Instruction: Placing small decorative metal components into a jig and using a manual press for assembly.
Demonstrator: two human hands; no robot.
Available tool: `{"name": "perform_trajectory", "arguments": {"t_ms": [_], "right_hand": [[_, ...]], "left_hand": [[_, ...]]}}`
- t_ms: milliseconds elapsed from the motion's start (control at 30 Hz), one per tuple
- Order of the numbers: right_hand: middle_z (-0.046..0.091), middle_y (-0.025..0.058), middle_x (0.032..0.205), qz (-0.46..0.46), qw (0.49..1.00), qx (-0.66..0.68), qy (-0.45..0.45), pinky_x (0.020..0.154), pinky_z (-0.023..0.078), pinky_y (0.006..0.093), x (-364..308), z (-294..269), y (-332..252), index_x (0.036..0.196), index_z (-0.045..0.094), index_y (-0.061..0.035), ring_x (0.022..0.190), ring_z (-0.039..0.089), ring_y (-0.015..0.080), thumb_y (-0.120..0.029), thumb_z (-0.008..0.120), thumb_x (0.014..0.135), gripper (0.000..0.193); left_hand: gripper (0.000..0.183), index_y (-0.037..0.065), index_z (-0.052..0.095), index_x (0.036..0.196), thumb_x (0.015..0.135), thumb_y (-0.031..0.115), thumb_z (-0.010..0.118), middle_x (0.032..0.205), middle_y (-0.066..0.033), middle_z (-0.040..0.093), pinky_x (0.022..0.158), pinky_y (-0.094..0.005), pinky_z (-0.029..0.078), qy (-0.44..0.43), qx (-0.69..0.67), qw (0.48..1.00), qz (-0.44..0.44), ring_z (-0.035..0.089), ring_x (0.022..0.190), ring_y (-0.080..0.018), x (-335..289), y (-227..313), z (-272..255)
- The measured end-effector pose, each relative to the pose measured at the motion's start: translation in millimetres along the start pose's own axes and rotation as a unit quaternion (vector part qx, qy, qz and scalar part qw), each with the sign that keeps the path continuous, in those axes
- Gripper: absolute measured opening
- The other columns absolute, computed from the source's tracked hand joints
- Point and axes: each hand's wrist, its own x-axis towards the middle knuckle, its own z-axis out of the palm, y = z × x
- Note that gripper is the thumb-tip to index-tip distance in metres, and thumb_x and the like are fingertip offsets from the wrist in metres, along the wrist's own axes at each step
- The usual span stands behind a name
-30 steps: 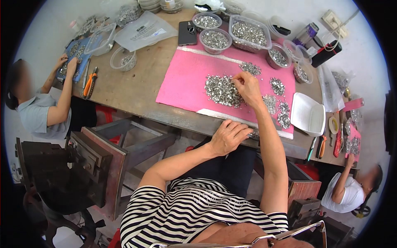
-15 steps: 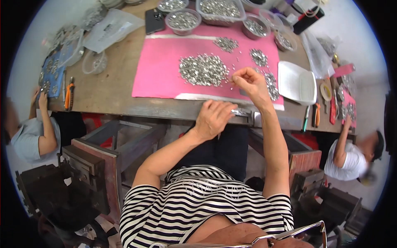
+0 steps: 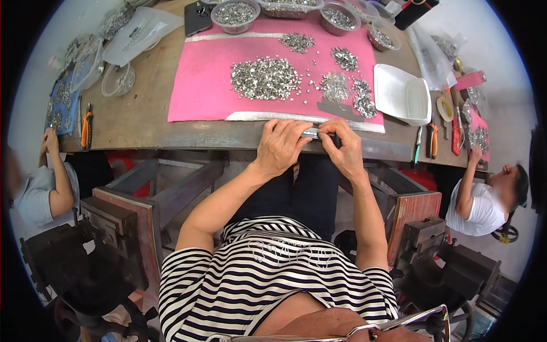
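Note:
A short silver metal strip [image 3: 310, 133] is held at the table's front edge by my left hand [image 3: 280, 146], its thumb and fingers closed on the strip's left part. My right hand [image 3: 345, 149] has thumb and fingertips pinched together against the strip's right end; whatever small thing lies between them is hidden. Just beyond both hands is a pink mat [image 3: 196, 85]. On it lie a large heap of small silver metal pieces [image 3: 266, 78], a bunch of thin silver pins [image 3: 335, 88] and smaller piles of metal parts [image 3: 363, 98].
Round tubs of metal parts [image 3: 235, 16] and a black phone [image 3: 198, 18] stand at the back. A white tray [image 3: 393, 94] sits right of the mat, with orange-handled pliers [image 3: 432, 141] beyond it. Co-workers sit at both sides [image 3: 43, 191], and machines [image 3: 122, 245] stand below.
My right hand has come back from beside the large heap to the strip in my left hand. The head view has shifted, so the table sits higher in the picture.

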Motion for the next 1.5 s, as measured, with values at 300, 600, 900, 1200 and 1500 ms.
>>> {"name": "perform_trajectory", "arguments": {"t_ms": [300,600,900,1200,1500], "right_hand": [[0.07,0.0091,0.103,0.055,0.998,-0.013,0.006,0.084,0.05,0.0295,-10,-21,3,0.111,0.067,0.0005,0.094,0.066,0.0162,0.001,0.066,0.09,0.021],[0.064,0.0112,0.111,0.071,0.996,0.001,-0.058,0.09,0.051,0.035,-26,-36,5,0.129,0.062,-0.0023,0.1,0.064,0.0239,-0.01,0.083,0.078,0.056],[0.064,0.0125,0.106,-0.001,0.991,-0.072,-0.109,0.081,0.055,0.0365,-13,-36,8,0.125,0.062,-0.0012,0.091,0.067,0.0266,-0.009,0.084,0.077,0.053],[0.057,0.0118,0.092,0.03,0.991,-0.12,0.051,0.078,0.054,0.0367,-76,-105,-43,0.117,0.061,0.0021,0.085,0.064,0.0258,-0.013,0.086,0.076,0.051],[0.061,0.0074,0.093,0.278,0.858,-0.246,0.354,0.072,0.052,0.0301,-295,-183,-98,0.111,0.066,-0.0005,0.079,0.063,0.0175,-0.013,0.087,0.072,0.046]], "left_hand": [[0.035,0.013,0.065,0.123,0.088,0.014,0.071,0.108,-0.0012,0.067,0.095,-0.0381,0.04,0.007,-0.002,1.0,0.002,0.063,0.1,-0.0197,3,3,-1],[0.042,0.016,0.066,0.129,0.087,0.018,0.07,0.114,-0.0022,0.063,0.097,-0.042,0.037,-0.033,0.037,0.999,0.021,0.058,0.107,-0.0217,5,2,-10],[0.037,0.009,0.069,0.106,0.078,0.03,0.082,0.107,-0.005,0.061,0.096,-0.0442,0.031,-0.045,0.056,0.996,-0.056,0.051,0.104,-0.0263,-6,-36,-51],[0.031,0.005,0.065,0.108,0.082,0.012,0.078,0.102,-0.0099,0.063,0.09,-0.0403,0.042,-0.116,-0.194,0.974,-0.005,0.06,0.099,-0.0288,56,10,-6],[0.047,0.002,0.053,0.138,0.094,0.003,0.067,0.123,-0.0069,0.063,0.1,-0.0286,0.047,-0.45,-0.577,0.681,-0.034,0.06,0.115,-0.0149,80,215,168]]}}
